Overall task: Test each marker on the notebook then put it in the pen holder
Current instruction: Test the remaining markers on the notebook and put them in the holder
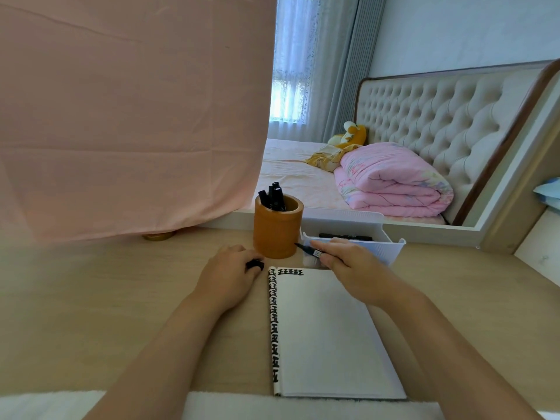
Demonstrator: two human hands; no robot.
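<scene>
Midway through: the right hand [342, 259] is pinching an uncapped marker [306, 249] over the notebook's [324, 334] top edge.
The left hand [230, 268] is curling round what looks like the cap [255, 264]. Test marks [290, 271] are showing just below the grip. Several pens [274, 197] are standing in the holder [277, 234] beyond the tip, and at least one spare [345, 237] is waiting in the tray [385, 250] behind. A pale wooden desk [121, 298] is carrying it all, with a pink sheet [121, 116] hanging to the left and a bed [303, 177] beyond.
</scene>
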